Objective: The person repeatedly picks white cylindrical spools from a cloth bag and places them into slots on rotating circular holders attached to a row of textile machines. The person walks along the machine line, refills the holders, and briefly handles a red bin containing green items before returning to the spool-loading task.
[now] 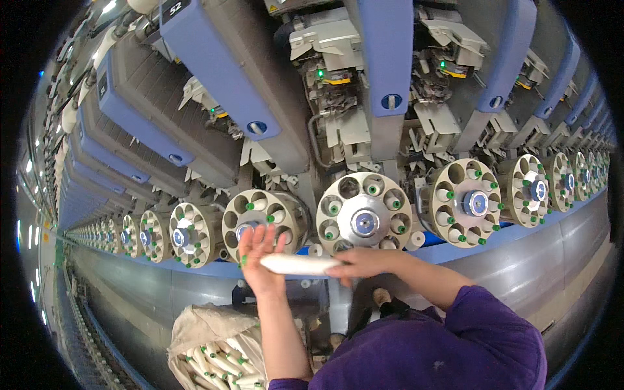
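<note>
A white yarn bobbin [296, 264] lies nearly level in front of me. My right hand [363, 262] is closed around its right end. Its left end reaches the palm of my left hand [262, 263], whose fingers stretch upward, apart and open. A small green tip shows at the left edge of that hand; I cannot tell whether it belongs to this bobbin. Just behind my hands stand round cream magazines, one [264, 218] partly covered by my left fingers and another [364, 214] above my right hand. Their pockets hold several green-tipped bobbins, and some pockets look dark.
An open cloth sack [214, 318] full of white, green-tipped bobbins sits below my left forearm. A long row of winding units with blue covers [388, 58] and more magazines [463, 203] runs left and right. A metal panel [481, 279] extends beneath the row.
</note>
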